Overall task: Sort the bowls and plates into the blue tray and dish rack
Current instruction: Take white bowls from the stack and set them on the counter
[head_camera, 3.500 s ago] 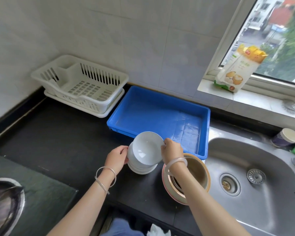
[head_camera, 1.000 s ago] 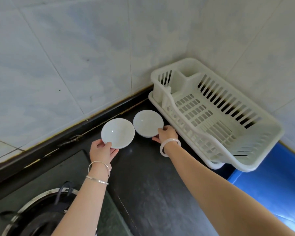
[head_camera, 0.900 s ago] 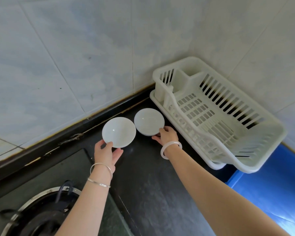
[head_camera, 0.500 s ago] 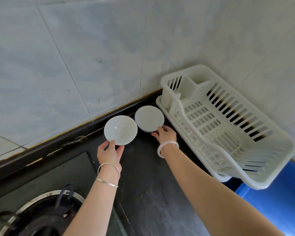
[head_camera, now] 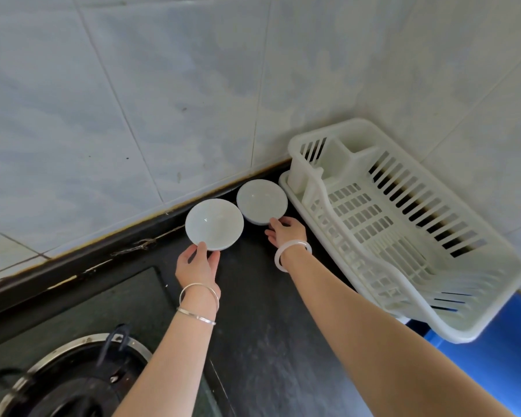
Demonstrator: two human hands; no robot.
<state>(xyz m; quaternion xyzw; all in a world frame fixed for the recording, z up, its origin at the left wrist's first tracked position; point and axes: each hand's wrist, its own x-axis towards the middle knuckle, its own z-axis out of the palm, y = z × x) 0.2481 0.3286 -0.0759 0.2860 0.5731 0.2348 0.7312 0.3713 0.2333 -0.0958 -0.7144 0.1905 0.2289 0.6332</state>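
The dark surface (head_camera: 259, 341) runs along the tiled wall. Two white bowls sit on it near the wall, the left bowl (head_camera: 214, 223) just beside the right bowl (head_camera: 262, 201). The white dish rack (head_camera: 403, 224) stands right of them, with the blue tray (head_camera: 494, 362) past it. A gas burner (head_camera: 73, 380) is set in at the near left.

One wide-angle view from the camera on my head, looking forward and steeply down at the dark surface (head_camera: 262, 341) where it meets the tiled wall (head_camera: 163, 85). My forearms reach in from the bottom edge, close to the lens. Straight lines bow toward the frame edges.
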